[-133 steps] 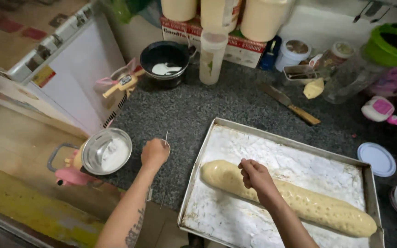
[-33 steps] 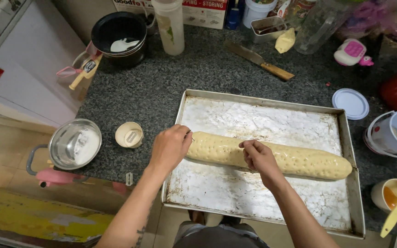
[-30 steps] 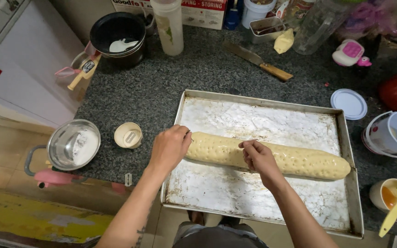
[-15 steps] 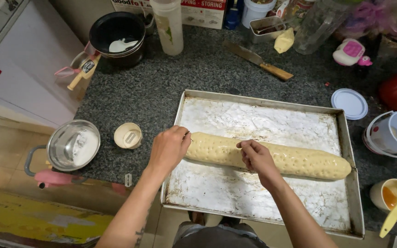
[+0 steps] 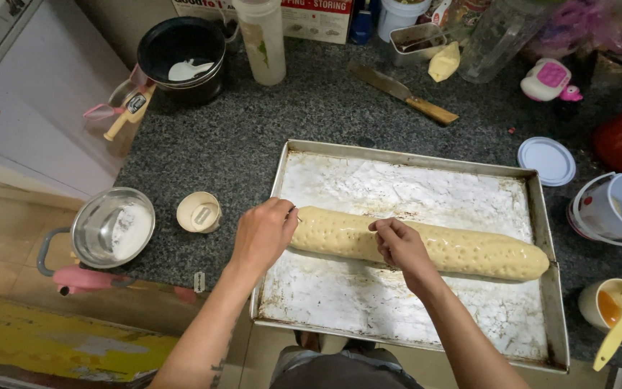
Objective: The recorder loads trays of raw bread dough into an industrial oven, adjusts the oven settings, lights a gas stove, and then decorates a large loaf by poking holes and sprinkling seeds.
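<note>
A long pale dough log (image 5: pixel 484 252), dotted with small holes, lies across a floured metal baking tray (image 5: pixel 412 148) on the dark speckled counter. My left hand (image 5: pixel 262 235) rests at the log's left end, fingers closed on a thin pin that sticks out by the thumb. My right hand (image 5: pixel 399 245) sits on top of the log near its middle, fingertips pinched together against the dough. Nothing shows between those fingertips.
Left of the tray stand a small cream cup (image 5: pixel 198 212) and a metal bowl (image 5: pixel 111 227) of white powder. A black pot (image 5: pixel 181 52), a bottle (image 5: pixel 261 39) and a knife (image 5: pixel 402 92) are behind. At right are a white lid (image 5: pixel 547 160), bucket (image 5: pixel 617 206) and brush cup (image 5: pixel 617 317).
My left hand has come from the counter to the log's left end. Over the last second my right hand edged slightly left along the dough; the left hand stayed put.
</note>
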